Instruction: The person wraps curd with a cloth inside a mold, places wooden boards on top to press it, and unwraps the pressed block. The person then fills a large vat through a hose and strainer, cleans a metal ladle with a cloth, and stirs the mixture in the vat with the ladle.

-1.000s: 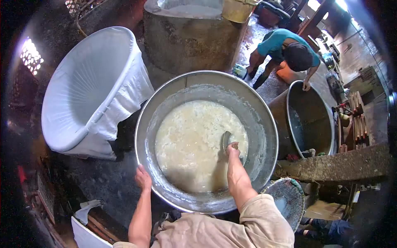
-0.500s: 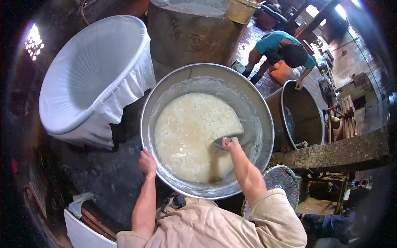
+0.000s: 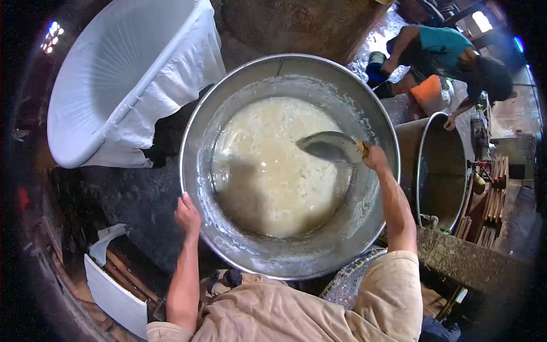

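Note:
A large round metal vat point(image 3: 370, 239) stands right in front of me, part filled with a cloudy, off-white liquid with pale curds point(image 3: 273, 171). My left hand point(image 3: 187, 215) is closed at the vat's near left rim, holding it. In my right hand point(image 3: 374, 158) is the short wooden handle of a metal scoop point(image 3: 330, 147). The scoop's dark bowl points left, tilted over the right half of the liquid. Whether its lower edge touches the surface I cannot tell. White residue coats the vat's inner wall.
A tub draped with white cloth point(image 3: 137, 108) stands at the left. Another person point(image 3: 450, 57) bends at the upper right, a hand on a second metal vat point(image 3: 444, 171). A concrete ledge point(image 3: 473, 259) lies at the right, a woven basket point(image 3: 353, 276) below the vat, and a white board point(image 3: 117, 299) lower left.
My right hand has lifted the scoop from the liquid and moved right and up, showing its bowl. My left hand stays at the rim. The other person has shifted, bending farther right.

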`<state>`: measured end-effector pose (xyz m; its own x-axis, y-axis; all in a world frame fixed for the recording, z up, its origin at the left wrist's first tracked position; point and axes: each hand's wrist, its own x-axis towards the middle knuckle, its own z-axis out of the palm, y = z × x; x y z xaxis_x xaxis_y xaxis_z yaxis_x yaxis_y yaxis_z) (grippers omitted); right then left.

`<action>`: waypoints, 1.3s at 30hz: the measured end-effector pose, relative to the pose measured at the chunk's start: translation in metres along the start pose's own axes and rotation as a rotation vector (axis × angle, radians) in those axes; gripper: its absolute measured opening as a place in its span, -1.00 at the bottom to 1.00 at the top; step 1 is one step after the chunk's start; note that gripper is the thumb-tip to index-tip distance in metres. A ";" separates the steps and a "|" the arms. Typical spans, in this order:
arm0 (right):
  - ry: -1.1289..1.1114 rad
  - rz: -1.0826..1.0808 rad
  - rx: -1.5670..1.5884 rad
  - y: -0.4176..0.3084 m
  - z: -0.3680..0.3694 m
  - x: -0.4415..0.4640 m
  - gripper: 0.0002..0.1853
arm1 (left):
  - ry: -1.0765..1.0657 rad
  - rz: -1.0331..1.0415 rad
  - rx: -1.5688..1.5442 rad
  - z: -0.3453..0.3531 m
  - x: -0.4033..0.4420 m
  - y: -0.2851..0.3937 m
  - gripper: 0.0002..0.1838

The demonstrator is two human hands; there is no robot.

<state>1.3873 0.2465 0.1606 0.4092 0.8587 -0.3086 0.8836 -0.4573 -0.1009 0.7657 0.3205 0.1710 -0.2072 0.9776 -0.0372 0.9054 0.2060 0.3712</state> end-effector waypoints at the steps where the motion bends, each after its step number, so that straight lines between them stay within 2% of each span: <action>1: -0.073 -0.086 -0.045 0.003 0.007 0.013 -0.53 | 0.044 0.033 0.004 0.002 0.000 0.001 -0.54; 6: -0.316 -0.013 -0.114 0.020 0.069 0.068 -0.52 | 0.012 0.026 -0.012 0.006 -0.001 -0.008 -0.53; 8: -0.495 -0.171 -0.162 -0.004 0.065 0.075 -0.54 | -0.011 0.001 -0.013 0.002 -0.001 0.001 -0.53; 12: -0.665 -0.162 -0.154 -0.015 0.114 0.097 -0.56 | -0.011 -0.027 -0.041 -0.001 0.002 0.009 -0.53; 15: -0.782 -0.286 -0.134 -0.026 0.142 0.098 -0.62 | 0.012 -0.013 -0.028 -0.004 0.002 0.015 -0.54; 17: -0.921 -0.102 -0.102 -0.032 0.164 0.096 -0.67 | 0.013 -0.016 -0.017 -0.005 0.003 0.019 -0.55; 21: -0.969 -0.204 -0.153 -0.041 0.196 0.086 -0.71 | 0.009 -0.025 -0.038 -0.005 0.004 0.020 -0.55; 23: -0.950 -0.266 -0.041 -0.063 0.173 0.066 -0.71 | 0.029 0.002 -0.037 -0.005 0.004 0.019 -0.56; 25: -0.813 -0.406 -0.092 -0.060 0.187 0.052 -0.65 | -0.032 -0.035 -0.063 -0.005 0.004 0.015 -0.56; 26: -0.803 -0.403 -0.094 -0.057 0.195 0.045 -0.65 | -0.027 -0.030 -0.071 -0.005 0.004 0.013 -0.56; 29: -0.781 -0.632 -0.238 -0.038 0.221 0.026 -0.58 | -0.032 -0.030 -0.095 -0.002 0.002 0.006 -0.56; 30: -0.728 -0.424 -0.131 -0.048 0.205 0.007 -0.61 | -0.016 -0.006 -0.087 0.000 0.002 0.004 -0.56; 34: -0.629 -0.468 -0.259 -0.084 0.137 -0.057 -0.66 | -0.011 -0.015 -0.116 -0.003 0.002 0.006 -0.57; 39: -0.622 -0.244 -0.377 -0.087 0.125 -0.138 -0.75 | 0.010 0.014 -0.199 0.011 0.003 -0.014 -0.56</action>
<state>1.2255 0.1393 0.0940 0.0872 0.5859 -0.8056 0.9960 -0.0657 0.0600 0.7570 0.3215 0.1552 -0.1997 0.9796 -0.0218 0.8176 0.1788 0.5474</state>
